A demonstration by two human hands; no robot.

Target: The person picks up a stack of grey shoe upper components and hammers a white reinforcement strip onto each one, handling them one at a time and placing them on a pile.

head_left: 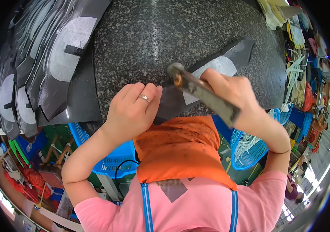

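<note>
Right hand [236,92] is closed around the handle of a grey metal hammer [201,92]. The handle runs down-right out of my fist; the head points up-left and sits just over the work. Left hand [132,110] has nothing clamped: it lies flat, fingers curled, pressing down the near end of the dark shoe-upper piece [211,69].

That piece lies on the speckled granite slab [153,34]. Its long axis runs from my left fingertips at lower-left up to a narrow tip at upper-right, and a pale lining patch shows mid-length. The hammer head hangs over the lower-left part of the piece, just beside my left fingers, close but apart as far as I can tell. So the strike spot is up-left of the right grip, and the left hand is the nearer of the two.

A stack of like dark pieces [45,69] fans out along the slab's left edge, well apart. Orange apron [180,150] below; blue baskets [250,150] under the bench.
</note>
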